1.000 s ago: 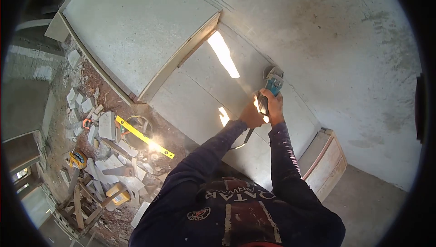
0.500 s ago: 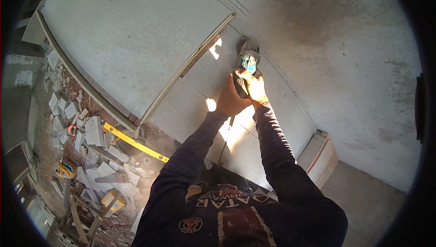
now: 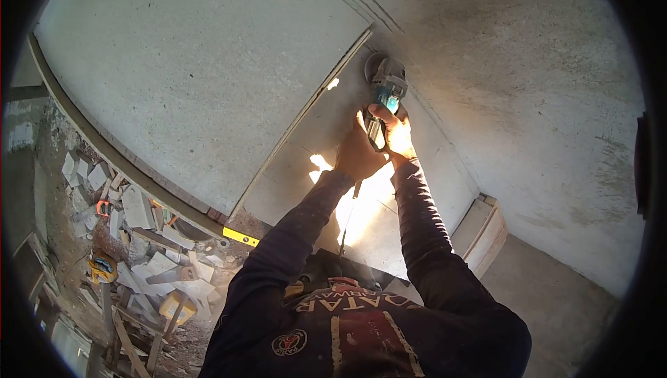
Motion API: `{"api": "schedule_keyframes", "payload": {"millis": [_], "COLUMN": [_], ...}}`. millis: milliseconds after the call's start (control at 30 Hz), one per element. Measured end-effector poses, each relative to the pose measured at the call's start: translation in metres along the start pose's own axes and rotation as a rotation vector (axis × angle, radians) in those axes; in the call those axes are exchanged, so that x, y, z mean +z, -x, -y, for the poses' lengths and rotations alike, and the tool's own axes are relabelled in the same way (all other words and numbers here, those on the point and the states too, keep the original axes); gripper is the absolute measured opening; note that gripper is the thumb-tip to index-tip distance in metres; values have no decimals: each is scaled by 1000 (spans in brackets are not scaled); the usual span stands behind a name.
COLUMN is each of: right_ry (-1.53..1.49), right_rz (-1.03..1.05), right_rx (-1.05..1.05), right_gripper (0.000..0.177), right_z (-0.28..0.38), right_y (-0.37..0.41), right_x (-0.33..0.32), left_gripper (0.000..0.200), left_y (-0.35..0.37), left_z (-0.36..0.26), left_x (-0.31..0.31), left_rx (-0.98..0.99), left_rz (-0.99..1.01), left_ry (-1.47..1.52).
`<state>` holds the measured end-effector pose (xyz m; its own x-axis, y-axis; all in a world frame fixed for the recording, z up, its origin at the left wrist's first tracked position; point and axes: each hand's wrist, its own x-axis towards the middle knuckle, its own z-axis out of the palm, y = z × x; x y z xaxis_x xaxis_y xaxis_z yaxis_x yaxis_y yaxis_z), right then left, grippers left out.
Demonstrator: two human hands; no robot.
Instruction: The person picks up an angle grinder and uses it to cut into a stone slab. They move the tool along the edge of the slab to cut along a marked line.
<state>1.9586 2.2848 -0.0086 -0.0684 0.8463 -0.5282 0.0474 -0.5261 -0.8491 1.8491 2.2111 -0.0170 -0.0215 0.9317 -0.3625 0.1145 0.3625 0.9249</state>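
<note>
An angle grinder (image 3: 389, 87) with a teal and dark body is gripped in both my hands at arm's length. My left hand (image 3: 358, 152) wraps round its rear handle from the left, fingers closed. On the right side, my right hand (image 3: 398, 132) is closed round the body, its thumb across the top. The round disc (image 3: 376, 65) at the far end lies close to the pale wall surface (image 3: 333, 124), near the end of a long edge strip (image 3: 299, 124). A dark cord (image 3: 349, 215) trails from the grinder towards my body.
A large curved-edged grey slab (image 3: 201, 79) spans the upper left. Below it lie broken block pieces (image 3: 142, 208), a handsaw (image 3: 174, 275), a yellow spirit level (image 3: 240, 237) and a yellow container (image 3: 177, 308). A box-like ledge (image 3: 481, 232) stands at right. Bright sunlight falls below my hands.
The view has shifted, and the slab now covers most of the yellow level. The grinder sits slightly farther right in view, with both hands still on it. The sunlit patch by the edge strip has shrunk.
</note>
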Motion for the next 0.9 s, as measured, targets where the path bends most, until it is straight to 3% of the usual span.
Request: {"api": "schedule_keyframes", "payload": {"millis": [233,567,800,900], "right_ry": [118,67,190,177], "right_rz": [-10,8,36,26], "right_rx": [-36,-60,-76,-92], "right_gripper": [25,25,34,35], "right_z": [22,21,20,22], "right_y": [4,-13,-32,-30], "right_x": [12,29,28,33], "left_gripper": [105,107,99,100], "left_y": [-5,-19,-26,-31], "left_z": [-2,-4,-17,-1], "left_x": [-2,-23,-40,-32], "left_rx": [-24,-31,-96,21], "left_rz": [-2,48,102,40], "left_ry": [3,58,166,175]}}
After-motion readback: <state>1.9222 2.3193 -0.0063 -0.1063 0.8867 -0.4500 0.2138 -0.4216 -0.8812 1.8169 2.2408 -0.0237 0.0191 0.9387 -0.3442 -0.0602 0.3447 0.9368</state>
